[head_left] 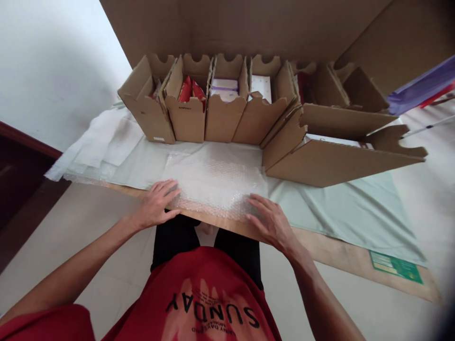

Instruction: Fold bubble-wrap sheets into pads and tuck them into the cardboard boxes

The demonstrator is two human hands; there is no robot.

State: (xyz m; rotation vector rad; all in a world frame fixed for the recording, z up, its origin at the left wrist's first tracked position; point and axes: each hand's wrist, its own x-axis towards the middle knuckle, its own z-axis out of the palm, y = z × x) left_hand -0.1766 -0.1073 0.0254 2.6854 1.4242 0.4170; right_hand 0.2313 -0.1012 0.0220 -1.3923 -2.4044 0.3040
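Note:
A clear sheet of bubble wrap (pixel 216 182) lies flat on the pale green cloth, reaching the table's front edge. At its left side rests my left hand (pixel 158 204), fingers stretched out and touching the sheet's edge. My right hand (pixel 268 219) is at the sheet's right front corner with its fingers spread, fingertips on or beside the wrap. Neither hand grips anything.
Several cardboard bins (pixel 190 118) stand in a row behind the wrap, holding red packets (pixel 192 90) and white boxes (pixel 261 87). Another bin (pixel 341 151) sits angled at the right. White foam sheets (pixel 106 137) lie left; a green card (pixel 396 266) is at front right.

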